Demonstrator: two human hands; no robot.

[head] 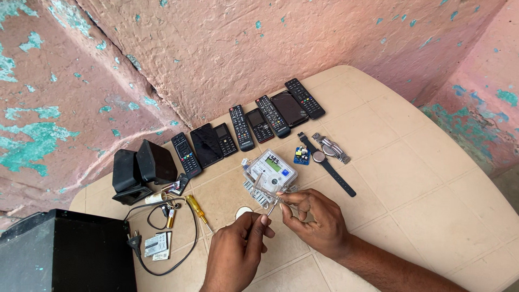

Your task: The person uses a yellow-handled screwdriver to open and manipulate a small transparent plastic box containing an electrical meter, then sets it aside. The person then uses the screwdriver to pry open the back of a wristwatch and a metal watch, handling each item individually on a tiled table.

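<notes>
Head view, looking down at a beige worktop set into a corner of rough pink walls. My right hand pinches the near edge of a small electricity meter with a clear plastic case and a green display; the meter lies flat on the worktop, just ahead of both hands. My left hand is closed, its thumb and forefinger pinching a thin metal tool whose tip points at the meter's near edge; what kind of tool it is I cannot tell.

Handling, as I judge it: the meter looks light and stiff, but its clear case seems brittle and smooth, so it may slip or crack under a hard squeeze. The solid side walls appear the safest hold, away from the display window and the exposed terminal strip.

Behind the meter runs a row of remote controls and phones. Two wristwatches and a small blue circuit board lie to its right, a yellow-handled screwdriver to its left.
</notes>
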